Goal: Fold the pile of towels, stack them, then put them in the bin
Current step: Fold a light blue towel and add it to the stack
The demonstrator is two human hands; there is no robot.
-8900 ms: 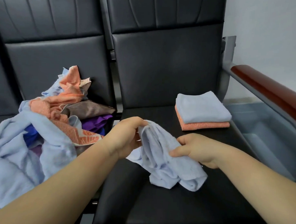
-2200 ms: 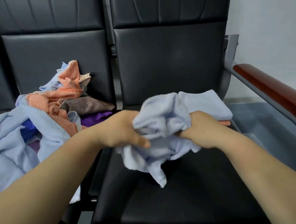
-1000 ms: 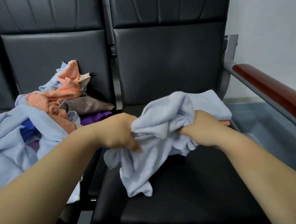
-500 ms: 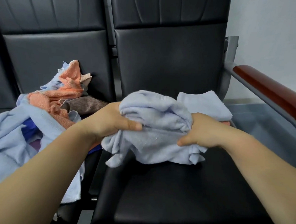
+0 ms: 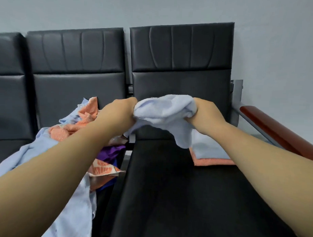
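Pale grey wall (image 5: 279, 42) fills the top of the frame behind a row of black padded leather seats (image 5: 176, 190) joined side by side. At the centre of the frame both bare forearms reach forward, and a crumpled light blue terry towel (image 5: 163, 111) hangs bunched between the two hands, held up in front of the right-hand seat's backrest and clear of the cushion. The left hand (image 5: 119, 111) has its grip closed tight round the towel's left end, fingers curled under the cloth; the right hand (image 5: 204, 113) has its grip closed the same way on the right end, and a loose flap droops below it. At the left of the frame, on the neighbouring seat, lies a loose pile of unfolded towels (image 5: 68, 131) in light blue, orange, purple and brown. At centre right, on the cushion behind the right forearm, a folded light blue towel (image 5: 208, 148) lies on top of a folded orange towel (image 5: 214, 162). A reddish-brown wooden armrest (image 5: 269, 127) slants along the right edge.
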